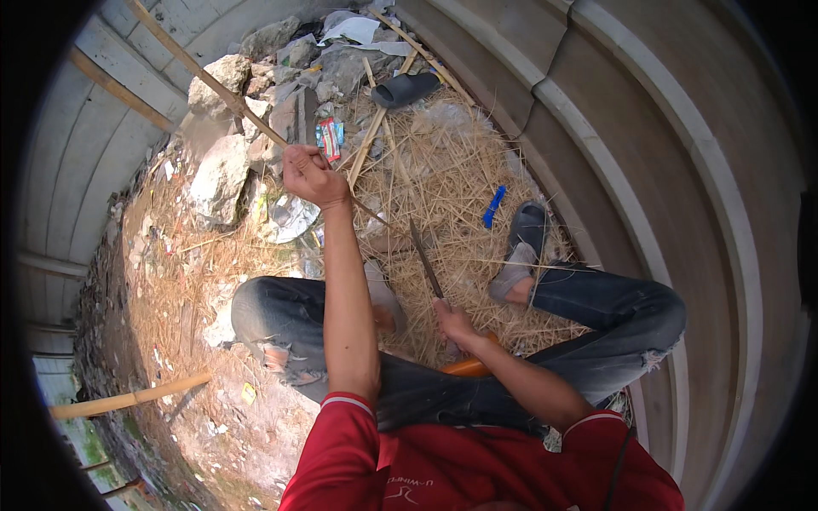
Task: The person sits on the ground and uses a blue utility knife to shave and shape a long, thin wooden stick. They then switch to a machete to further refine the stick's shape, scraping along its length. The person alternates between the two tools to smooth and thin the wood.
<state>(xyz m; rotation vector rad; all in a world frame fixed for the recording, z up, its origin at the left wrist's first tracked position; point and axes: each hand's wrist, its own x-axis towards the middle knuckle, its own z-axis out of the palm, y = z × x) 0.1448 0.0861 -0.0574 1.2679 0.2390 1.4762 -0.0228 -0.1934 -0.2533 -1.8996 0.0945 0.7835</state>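
Observation:
Closed around a long, thin bamboo strip (230, 95) is my left hand (312, 176), raised in front of me. The strip slants from the upper left down through my fist, its lower end close to the shavings. My right hand (454, 324) grips a knife (423, 255) with a long dark blade that points away from me. The blade tip is near the strip's lower end; whether they touch I cannot tell. Straw-coloured shavings (452, 162) lie thick on the ground between my bent legs.
Rocks (220, 179) and litter are heaped at the far left. A loose dark slipper (405, 89) and a blue object (493, 207) lie on the shavings. Corrugated metal sheeting (648, 145) rises on the right. Something orange (473, 364) shows under my right forearm. A bamboo pole (132, 398) juts in at left.

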